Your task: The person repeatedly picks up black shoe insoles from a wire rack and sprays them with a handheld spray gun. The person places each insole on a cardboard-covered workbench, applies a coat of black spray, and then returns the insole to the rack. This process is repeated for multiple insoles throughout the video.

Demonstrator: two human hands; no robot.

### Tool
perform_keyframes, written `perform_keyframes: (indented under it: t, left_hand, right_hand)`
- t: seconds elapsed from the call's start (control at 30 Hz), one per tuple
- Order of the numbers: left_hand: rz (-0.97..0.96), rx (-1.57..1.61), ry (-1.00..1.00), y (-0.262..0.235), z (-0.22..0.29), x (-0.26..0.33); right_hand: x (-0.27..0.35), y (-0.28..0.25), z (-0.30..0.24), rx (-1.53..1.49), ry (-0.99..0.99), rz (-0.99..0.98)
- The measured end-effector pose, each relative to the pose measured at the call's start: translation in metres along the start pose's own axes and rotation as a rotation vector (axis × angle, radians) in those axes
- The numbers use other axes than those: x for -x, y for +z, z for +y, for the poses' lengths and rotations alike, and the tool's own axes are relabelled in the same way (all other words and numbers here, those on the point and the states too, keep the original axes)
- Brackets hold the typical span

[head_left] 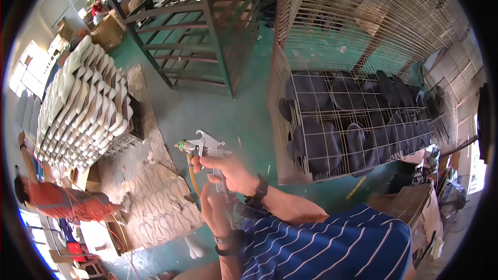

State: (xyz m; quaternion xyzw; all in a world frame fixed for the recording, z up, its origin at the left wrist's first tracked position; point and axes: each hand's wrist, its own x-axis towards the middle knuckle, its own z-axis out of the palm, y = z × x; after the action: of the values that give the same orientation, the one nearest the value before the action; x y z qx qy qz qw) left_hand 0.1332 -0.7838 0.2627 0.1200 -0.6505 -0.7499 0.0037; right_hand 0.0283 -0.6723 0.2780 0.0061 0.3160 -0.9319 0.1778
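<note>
A silver spray gun [207,143] with a green fitting and a yellow hose hangs in front of me, above the floor. My right hand [231,171] is closed around its body, fingers wrapped just below the top. Lower down, my left hand [213,210] is curled against the gun's grey lower part, its fingers partly blurred and the contact partly hidden. Dark bands circle both wrists.
Left, pale shoe-sole-shaped pieces [85,103] stand stacked in rows beside stained cardboard [150,212]. A co-worker in orange [67,199] reaches toward them. Right, a wire rack [306,140] holds several dark rounded pieces. A brown metal frame [207,26] stands ahead on green floor.
</note>
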Motion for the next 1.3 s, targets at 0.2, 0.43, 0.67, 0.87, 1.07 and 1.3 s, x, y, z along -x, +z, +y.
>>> perform_keyframes:
  t: [0.2,0.43,0.67,0.87,1.07,1.3]
  left_hand:
    - [-0.184,0.044,0.025,0.021,-0.016,-0.082]
    - [-0.226,-0.223,0.061,-0.033,-0.096,-0.215]
    - [-0.965,0.756,-1.009,-0.105,-0.134,-0.374]
    - [-0.854,-0.045,-0.878,-0.079,-0.141,-0.49]
    - [-0.875,-0.269,-1.242,-0.082,-0.155,-0.602]
    - [-1.256,-0.572,-1.351,-0.026,-0.16,-0.688]
  right_hand:
    - [-0.046,-0.006,-0.026,0.104,-0.062,-0.008]
    - [-0.02,-0.077,-0.064,1.284,-0.613,0.498]
    - [0.092,-0.153,-0.057,1.315,-0.585,2.08]
    - [0.128,-0.215,0.051,0.557,-0.551,2.861]
    - [0.105,-0.281,0.139,-1.417,-1.216,1.947]
    - [0.054,-0.324,0.073,-1.436,-1.975,1.669]
